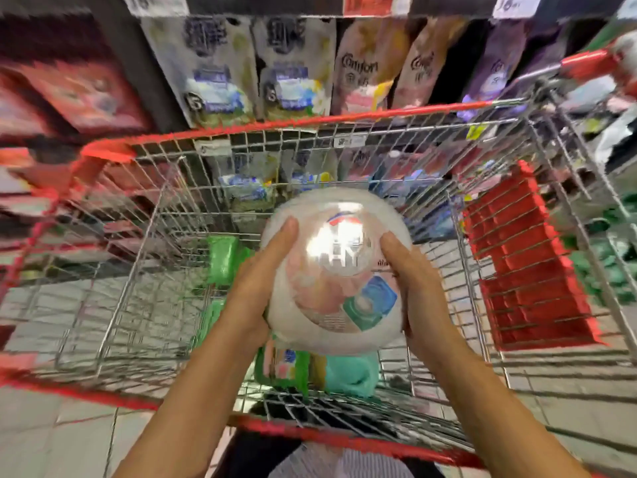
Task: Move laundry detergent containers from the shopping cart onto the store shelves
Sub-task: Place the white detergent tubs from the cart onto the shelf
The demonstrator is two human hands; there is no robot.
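Store shelves [269,3], detergent tub [336,270] above cart [310,120]

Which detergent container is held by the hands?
The round white tub, held between left hand and right hand above the cart; green containers and a teal container lie inside it.

Shop; stocked shelves [262,63]; price tags [157,3]; cart [310,120]

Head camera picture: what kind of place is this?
Most likely a supermarket laundry aisle: a wire shopping cart, Comfort pouches shelved under price tags, and the left hand and right hand holding a white detergent tub over it.
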